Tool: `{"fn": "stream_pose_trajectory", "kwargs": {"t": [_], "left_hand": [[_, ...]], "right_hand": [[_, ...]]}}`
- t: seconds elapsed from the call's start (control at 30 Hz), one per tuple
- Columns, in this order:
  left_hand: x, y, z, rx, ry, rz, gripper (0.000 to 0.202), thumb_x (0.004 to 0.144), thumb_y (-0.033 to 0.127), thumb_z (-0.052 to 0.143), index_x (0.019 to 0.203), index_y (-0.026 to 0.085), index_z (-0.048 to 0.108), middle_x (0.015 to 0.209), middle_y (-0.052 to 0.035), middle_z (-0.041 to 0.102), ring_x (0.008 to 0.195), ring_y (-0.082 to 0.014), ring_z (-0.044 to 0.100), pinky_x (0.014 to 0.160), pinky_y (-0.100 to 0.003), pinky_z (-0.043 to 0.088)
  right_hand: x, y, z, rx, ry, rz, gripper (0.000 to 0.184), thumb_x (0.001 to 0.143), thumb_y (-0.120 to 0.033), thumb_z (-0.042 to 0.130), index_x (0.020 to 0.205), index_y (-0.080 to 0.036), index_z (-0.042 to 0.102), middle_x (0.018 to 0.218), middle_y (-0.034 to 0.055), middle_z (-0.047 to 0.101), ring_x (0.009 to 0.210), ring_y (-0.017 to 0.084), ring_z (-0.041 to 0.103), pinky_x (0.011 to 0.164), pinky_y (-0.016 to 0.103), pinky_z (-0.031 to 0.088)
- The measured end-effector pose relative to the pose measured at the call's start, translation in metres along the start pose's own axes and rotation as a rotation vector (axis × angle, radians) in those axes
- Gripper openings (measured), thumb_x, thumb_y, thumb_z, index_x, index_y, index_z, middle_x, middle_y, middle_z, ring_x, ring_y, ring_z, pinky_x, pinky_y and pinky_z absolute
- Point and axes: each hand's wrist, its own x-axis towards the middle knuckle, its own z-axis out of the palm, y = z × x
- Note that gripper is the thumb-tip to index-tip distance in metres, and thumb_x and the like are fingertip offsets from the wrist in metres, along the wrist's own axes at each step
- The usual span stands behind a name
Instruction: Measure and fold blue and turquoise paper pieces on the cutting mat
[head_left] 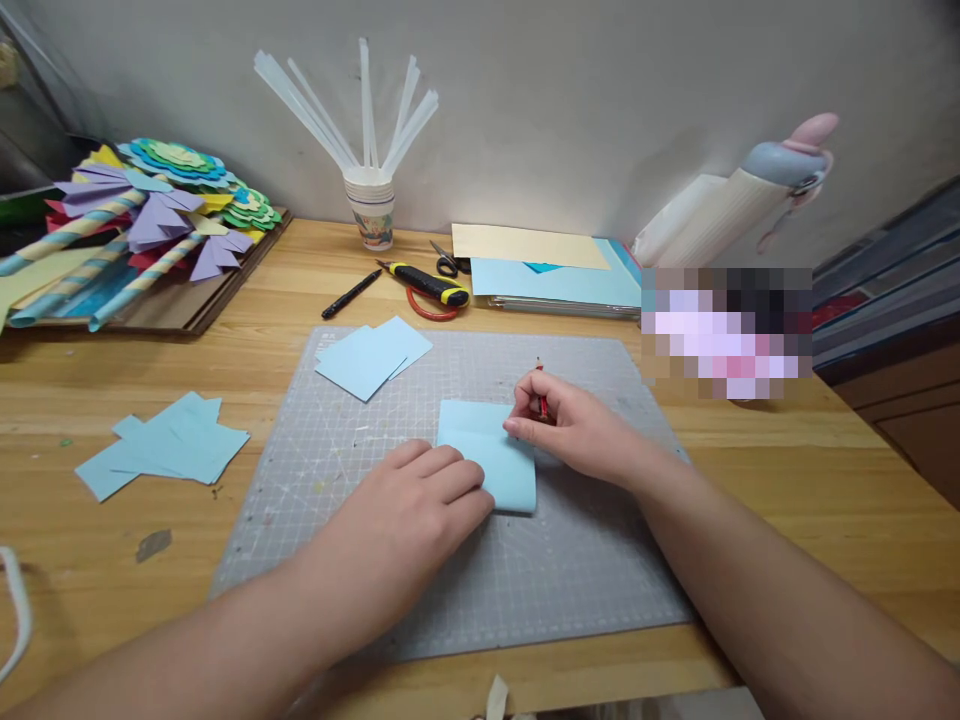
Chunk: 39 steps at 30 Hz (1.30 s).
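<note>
A light blue folded paper (491, 450) lies in the middle of the grey cutting mat (450, 560). My left hand (420, 505) rests on the paper's lower left part, fingers curled and pressed down on it. My right hand (574, 425) touches the paper's right edge with its fingertips and grips a red pencil (541, 395) that points up and away. Two more light blue squares (373, 358) lie on the mat's far left corner.
Blue paper offcuts (161, 445) lie left of the mat. Behind it are a black pen (351, 294), a yellow-black utility knife (427, 283), scissors (448, 264), a paper stack (547, 272) and a cup of glue sticks (371, 205). Paper flowers (142, 215) sit far left.
</note>
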Motion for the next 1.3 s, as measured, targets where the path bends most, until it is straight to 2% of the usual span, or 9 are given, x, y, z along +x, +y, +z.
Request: {"fn": "stream_pose_trajectory", "kwargs": {"t": [0.13, 0.27, 0.37, 0.47, 0.57, 0.67, 0.8, 1.03, 1.3], "left_hand": [[0.0, 0.0, 0.002, 0.01, 0.005, -0.002, 0.028, 0.088, 0.009, 0.049, 0.11, 0.022, 0.06, 0.1, -0.0027, 0.064, 0.093, -0.0203, 0.055, 0.079, -0.035, 0.035], [0.001, 0.0, 0.0, 0.038, -0.001, -0.004, 0.027, 0.088, 0.009, 0.049, 0.109, 0.022, 0.06, 0.101, -0.0027, 0.064, 0.093, -0.0209, 0.055, 0.078, -0.036, 0.037], [-0.001, 0.008, 0.001, 0.109, 0.006, -0.008, 0.026, 0.088, 0.01, 0.049, 0.109, 0.019, 0.061, 0.102, -0.0041, 0.065, 0.09, -0.0218, 0.056, 0.076, -0.037, 0.039], [-0.007, 0.024, 0.009, 0.202, 0.069, -0.065, 0.031, 0.087, 0.009, 0.047, 0.114, 0.015, 0.061, 0.11, -0.0077, 0.066, 0.085, -0.0213, 0.058, 0.071, -0.036, 0.041], [-0.014, 0.039, 0.021, 0.285, 0.15, -0.086, 0.036, 0.089, 0.02, 0.046, 0.122, 0.016, 0.058, 0.129, -0.0092, 0.061, 0.102, -0.024, 0.058, 0.08, -0.037, 0.042], [-0.016, 0.045, 0.028, 0.33, 0.181, -0.094, 0.038, 0.09, 0.033, 0.048, 0.125, 0.02, 0.058, 0.137, -0.0078, 0.056, 0.123, -0.0249, 0.05, 0.095, -0.037, 0.036], [-0.016, 0.045, 0.031, 0.336, 0.156, -0.126, 0.042, 0.091, 0.035, 0.047, 0.129, 0.018, 0.056, 0.141, -0.0139, 0.051, 0.129, -0.0271, 0.046, 0.099, -0.039, 0.033], [-0.015, 0.047, 0.033, 0.325, 0.186, -0.134, 0.037, 0.089, 0.035, 0.048, 0.118, 0.019, 0.064, 0.131, -0.0132, 0.06, 0.118, -0.0251, 0.056, 0.088, -0.035, 0.039], [-0.024, 0.05, 0.033, 0.349, 0.228, -0.156, 0.034, 0.087, 0.025, 0.051, 0.115, 0.013, 0.064, 0.122, -0.0175, 0.066, 0.083, -0.0226, 0.062, 0.063, -0.034, 0.039]], "right_hand": [[-0.001, 0.0, 0.0, 0.027, -0.009, 0.035, 0.017, 0.087, -0.035, 0.053, 0.082, -0.022, 0.043, 0.073, -0.0007, 0.063, 0.066, 0.014, 0.049, 0.062, 0.029, 0.038], [-0.002, -0.001, 0.001, 0.069, -0.061, 0.022, 0.021, 0.082, -0.031, 0.059, 0.083, -0.023, 0.04, 0.076, -0.0021, 0.06, 0.067, 0.014, 0.049, 0.063, 0.028, 0.039], [-0.004, -0.005, 0.005, -0.085, -0.076, -0.028, 0.019, 0.079, -0.024, 0.061, 0.082, -0.023, 0.042, 0.078, -0.0028, 0.055, 0.068, 0.013, 0.047, 0.064, 0.028, 0.038], [-0.004, -0.006, 0.009, -0.22, -0.032, -0.037, 0.014, 0.081, -0.022, 0.057, 0.083, -0.023, 0.044, 0.079, -0.0028, 0.054, 0.069, 0.014, 0.046, 0.064, 0.028, 0.037], [-0.003, -0.005, 0.01, -0.251, -0.013, -0.026, 0.014, 0.081, -0.023, 0.056, 0.085, -0.023, 0.043, 0.08, -0.0021, 0.055, 0.068, 0.014, 0.047, 0.064, 0.028, 0.037], [-0.002, -0.003, 0.012, -0.285, 0.008, -0.02, 0.012, 0.083, -0.023, 0.054, 0.085, -0.023, 0.042, 0.077, -0.003, 0.053, 0.066, 0.014, 0.046, 0.062, 0.027, 0.036], [-0.001, -0.001, 0.014, -0.317, 0.052, -0.019, 0.01, 0.084, -0.022, 0.052, 0.085, -0.023, 0.042, 0.073, -0.0039, 0.049, 0.063, 0.013, 0.044, 0.06, 0.027, 0.035], [-0.001, -0.002, 0.019, -0.299, 0.064, -0.004, 0.013, 0.084, -0.027, 0.056, 0.087, -0.024, 0.044, 0.078, -0.003, 0.052, 0.064, 0.014, 0.045, 0.06, 0.028, 0.036], [-0.003, -0.002, 0.022, -0.303, 0.075, -0.054, 0.01, 0.084, -0.024, 0.056, 0.087, -0.023, 0.047, 0.08, -0.0018, 0.052, 0.067, 0.014, 0.046, 0.062, 0.028, 0.038]]}}
